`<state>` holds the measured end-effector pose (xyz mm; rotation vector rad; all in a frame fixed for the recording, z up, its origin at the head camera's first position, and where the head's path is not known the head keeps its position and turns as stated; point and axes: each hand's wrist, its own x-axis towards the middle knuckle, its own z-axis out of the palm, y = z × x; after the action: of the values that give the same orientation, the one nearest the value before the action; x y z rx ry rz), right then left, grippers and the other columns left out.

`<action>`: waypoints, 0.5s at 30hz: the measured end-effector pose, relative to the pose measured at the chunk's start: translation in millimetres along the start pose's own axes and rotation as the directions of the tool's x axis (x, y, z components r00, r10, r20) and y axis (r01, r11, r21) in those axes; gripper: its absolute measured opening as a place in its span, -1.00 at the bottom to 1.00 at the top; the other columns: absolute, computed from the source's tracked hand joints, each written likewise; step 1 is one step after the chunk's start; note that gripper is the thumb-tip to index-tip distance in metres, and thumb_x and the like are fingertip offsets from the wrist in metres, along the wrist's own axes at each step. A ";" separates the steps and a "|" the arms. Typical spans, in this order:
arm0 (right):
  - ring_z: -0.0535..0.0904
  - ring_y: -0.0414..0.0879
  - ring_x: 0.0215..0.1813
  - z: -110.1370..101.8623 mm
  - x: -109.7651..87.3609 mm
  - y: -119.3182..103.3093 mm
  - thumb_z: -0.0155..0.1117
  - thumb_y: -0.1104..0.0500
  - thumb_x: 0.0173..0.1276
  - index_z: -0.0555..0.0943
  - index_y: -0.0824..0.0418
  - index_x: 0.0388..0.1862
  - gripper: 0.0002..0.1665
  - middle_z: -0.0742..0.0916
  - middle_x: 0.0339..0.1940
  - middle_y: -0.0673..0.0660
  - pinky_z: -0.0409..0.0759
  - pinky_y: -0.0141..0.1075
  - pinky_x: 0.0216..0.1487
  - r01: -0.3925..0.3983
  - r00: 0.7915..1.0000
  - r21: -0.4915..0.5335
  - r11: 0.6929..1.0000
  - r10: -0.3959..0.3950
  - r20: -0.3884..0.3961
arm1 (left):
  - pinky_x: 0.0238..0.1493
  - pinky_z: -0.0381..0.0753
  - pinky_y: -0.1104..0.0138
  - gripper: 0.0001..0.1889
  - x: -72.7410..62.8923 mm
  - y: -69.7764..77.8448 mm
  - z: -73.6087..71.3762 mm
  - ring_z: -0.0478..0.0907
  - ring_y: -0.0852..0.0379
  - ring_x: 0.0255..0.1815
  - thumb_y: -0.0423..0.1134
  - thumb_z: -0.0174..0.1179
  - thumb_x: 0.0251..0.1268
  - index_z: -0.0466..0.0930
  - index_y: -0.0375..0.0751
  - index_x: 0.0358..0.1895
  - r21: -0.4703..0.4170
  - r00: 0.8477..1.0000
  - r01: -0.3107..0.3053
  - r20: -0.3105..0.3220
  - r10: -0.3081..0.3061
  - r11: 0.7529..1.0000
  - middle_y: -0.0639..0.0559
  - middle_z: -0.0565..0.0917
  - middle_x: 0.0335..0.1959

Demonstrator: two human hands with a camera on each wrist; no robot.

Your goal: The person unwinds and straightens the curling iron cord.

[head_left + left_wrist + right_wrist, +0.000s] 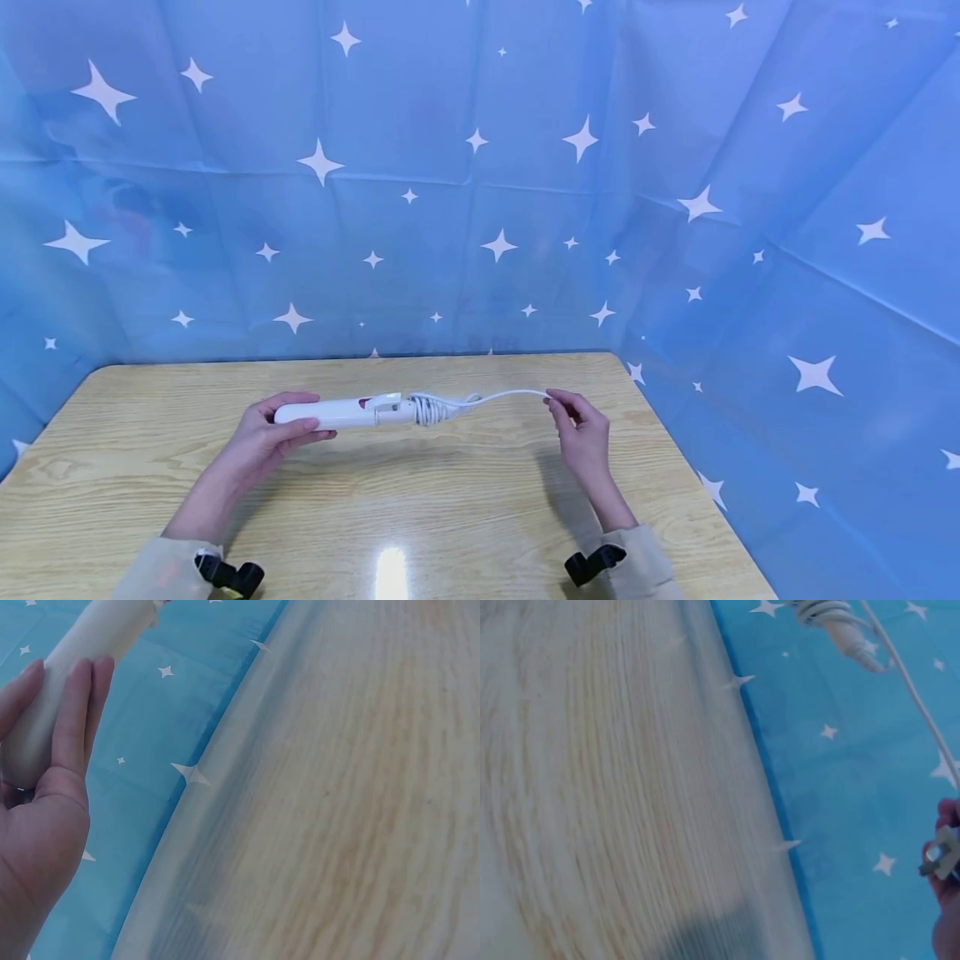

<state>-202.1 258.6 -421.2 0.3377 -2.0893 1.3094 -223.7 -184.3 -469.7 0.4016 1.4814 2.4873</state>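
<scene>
Left hand [262,435] is curled round curling iron [337,413]; cord [513,392], pinched by right hand [587,435] at three o'clock, is judged part-unwound, coils [431,410] remaining.

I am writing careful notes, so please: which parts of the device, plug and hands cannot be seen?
Head view: plug hidden by the right hand; red mark on the device too small to make out.
Left wrist view: device's corded end cut off by the top edge, left hand by the left edge.
Right wrist view: plug and right hand cut off by the right edge.
</scene>
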 end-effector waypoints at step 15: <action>0.64 -0.20 -0.35 -3.7 -2.9 39.1 0.30 0.45 0.42 0.70 0.41 0.02 -0.78 0.79 -0.23 0.34 0.59 -0.56 -0.46 -0.229 0.969 0.049 0.972 0.223 0.105 | 0.20 0.69 0.04 -0.63 1.0 -3.2 -1.6 0.62 -0.15 0.10 -0.67 0.14 0.37 0.71 -0.25 0.10 0.055 1.000 0.015 0.011 -0.016 0.998 -0.26 0.26 0.23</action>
<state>-219.0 279.9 -449.8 0.1976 -2.2257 1.5186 -225.0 -183.7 -473.1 0.4119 1.5451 2.4329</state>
